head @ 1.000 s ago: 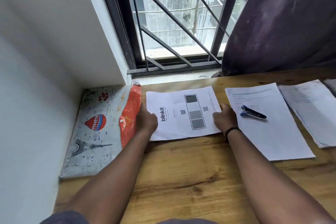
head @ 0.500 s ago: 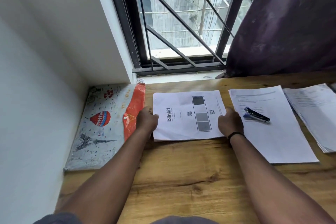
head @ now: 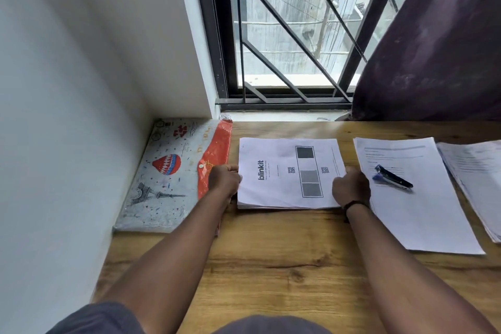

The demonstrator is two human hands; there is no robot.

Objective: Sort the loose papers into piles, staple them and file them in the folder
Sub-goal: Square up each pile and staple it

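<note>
Bench (head: 284,266): wooden, bare grain nearest the viewer; both forearms are extended across it toward the papers.

Left hand (head: 224,181): set against the left short edge of the stack, knuckles up. The fingers are curled at the paper's edge; whether they reach under the sheets cannot be told.

Right hand (head: 351,188): set against the right edge of the same stack, fingers curled onto it, a dark band worn at the wrist.

Blinkit stack (head: 284,171): several sheets, held between the two hands and lying on the bench between folder and second pile. Layered edges are seen along the near side. Risk, as judged: if the stack is squeezed unevenly, the middle may be bowed and lower sheets splayed, so that a staple would catch only some of them.

Folder (head: 168,176): printed envelope type with orange flap, snap shut, lying just left of the left hand. Risk: the flap may be nudged or the folder pushed to the wall if the stack is slid leftward.

Second pile (head: 423,214): to the right, with the stapler (head: 393,178) resting on it. Risk: the stapler may be knocked by the right wrist and the sorted sheets disturbed.

Third pile (head: 477,176): far right, partly out of view.
</note>
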